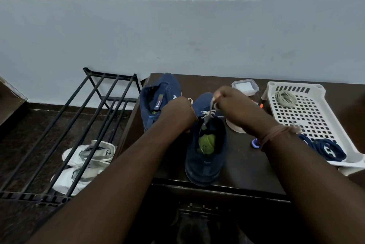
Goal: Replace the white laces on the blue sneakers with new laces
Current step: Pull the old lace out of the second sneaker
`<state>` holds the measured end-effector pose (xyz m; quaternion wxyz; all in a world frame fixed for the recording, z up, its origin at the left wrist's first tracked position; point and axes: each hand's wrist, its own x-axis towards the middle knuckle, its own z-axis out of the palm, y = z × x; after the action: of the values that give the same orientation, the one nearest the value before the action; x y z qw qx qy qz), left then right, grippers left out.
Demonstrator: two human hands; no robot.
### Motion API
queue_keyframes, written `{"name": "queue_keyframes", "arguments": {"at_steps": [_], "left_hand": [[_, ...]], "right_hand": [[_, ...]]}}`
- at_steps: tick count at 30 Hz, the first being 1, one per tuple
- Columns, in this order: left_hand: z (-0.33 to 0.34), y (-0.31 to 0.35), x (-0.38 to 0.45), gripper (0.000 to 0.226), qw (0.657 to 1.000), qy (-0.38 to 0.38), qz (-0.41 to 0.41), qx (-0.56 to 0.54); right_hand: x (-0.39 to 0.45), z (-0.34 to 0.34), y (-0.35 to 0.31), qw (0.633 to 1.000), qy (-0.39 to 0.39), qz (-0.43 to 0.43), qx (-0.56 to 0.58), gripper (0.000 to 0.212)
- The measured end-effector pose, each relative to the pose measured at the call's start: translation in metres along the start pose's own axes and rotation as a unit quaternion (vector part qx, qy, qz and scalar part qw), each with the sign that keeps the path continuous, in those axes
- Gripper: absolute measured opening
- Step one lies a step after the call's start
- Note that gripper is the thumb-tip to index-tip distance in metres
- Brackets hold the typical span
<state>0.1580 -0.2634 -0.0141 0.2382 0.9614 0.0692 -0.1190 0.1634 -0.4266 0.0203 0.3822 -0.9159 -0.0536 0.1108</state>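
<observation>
Blue sneakers, two; both hands, left and right, pinch one white lace.

Single head-worn view, wide-angle, looking forward and down, close over a dark table, wall behind.

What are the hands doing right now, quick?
Left hand: curled beside the near blue sneaker, gripping one end of the white lace.
Right hand: pinching the white lace, pulling it up from the sneaker.
</observation>
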Motion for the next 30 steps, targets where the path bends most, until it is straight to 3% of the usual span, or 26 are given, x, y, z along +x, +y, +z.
{"name": "queue_keyframes", "arguments": {"at_steps": [2,4,7,10,14,16,19,21,23,24,29,30], "left_hand": [[0.000,0.001,0.001,0.015,1.000,-0.010,-0.006,0.005],[0.000,0.002,0.001,0.016,1.000,-0.012,-0.006,0.011],[0.001,0.002,0.001,0.016,1.000,-0.013,-0.004,0.019],[0.001,0.002,0.001,0.016,1.000,-0.014,-0.008,0.016],[0.001,0.002,-0.002,0.013,1.000,0.000,0.001,0.000],[0.002,0.003,-0.004,0.013,1.000,0.017,0.019,-0.012],[0.007,0.008,-0.006,0.015,0.998,0.044,0.035,-0.034],[0.010,0.012,-0.006,0.022,0.996,0.060,0.037,-0.061],[0.013,0.012,-0.004,0.028,0.994,0.064,0.043,-0.080],[0.014,0.012,-0.002,0.029,0.994,0.061,0.047,-0.080],[0.011,0.007,0.001,0.014,0.996,0.069,0.050,-0.030],[0.009,0.004,0.002,0.012,0.996,0.071,0.048,-0.019]], "right_hand": [[0.003,-0.013,-0.006,0.962,0.032,0.072,0.263,0.029],[0.003,-0.020,-0.007,0.898,0.077,0.116,0.418,0.036],[0.007,-0.025,0.000,0.848,0.177,0.066,0.495,0.031],[0.006,-0.028,0.000,0.775,0.218,-0.002,0.593,0.018],[0.000,-0.034,-0.006,0.748,0.320,-0.058,0.578,0.010],[0.000,-0.036,-0.006,0.768,0.323,-0.071,0.549,0.008],[0.001,-0.024,0.006,0.922,0.251,-0.007,0.295,0.019],[-0.001,-0.007,0.014,0.987,0.103,0.046,0.119,0.027],[-0.004,0.011,0.021,0.998,-0.005,0.059,-0.010,0.029],[-0.003,0.017,0.024,0.997,-0.010,0.063,-0.050,0.029],[0.002,0.019,0.033,0.993,0.058,0.053,-0.083,0.007],[0.001,0.018,0.036,0.993,0.059,0.051,-0.083,0.014]]}}
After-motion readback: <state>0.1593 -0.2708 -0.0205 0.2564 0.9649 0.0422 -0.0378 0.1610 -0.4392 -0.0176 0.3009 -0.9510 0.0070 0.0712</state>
